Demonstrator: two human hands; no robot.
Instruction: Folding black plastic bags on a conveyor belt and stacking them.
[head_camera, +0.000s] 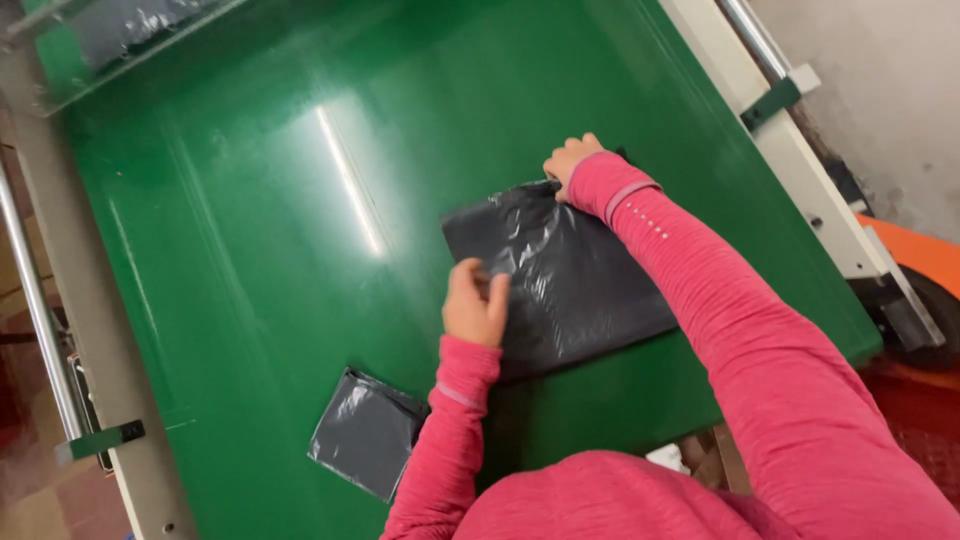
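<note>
A large dark grey plastic mailer bag lies flat on the green conveyor belt. My left hand pinches its near left edge. Gripping the bag's far corner is my right hand, fingers curled. Both arms wear pink sleeves. A smaller dark grey bag rests on the belt near my left elbow, untouched.
Cream metal side rails with green brackets run along both edges of the belt. A clear plastic guard sits at the far left end. An orange machine part stands beyond the right rail.
</note>
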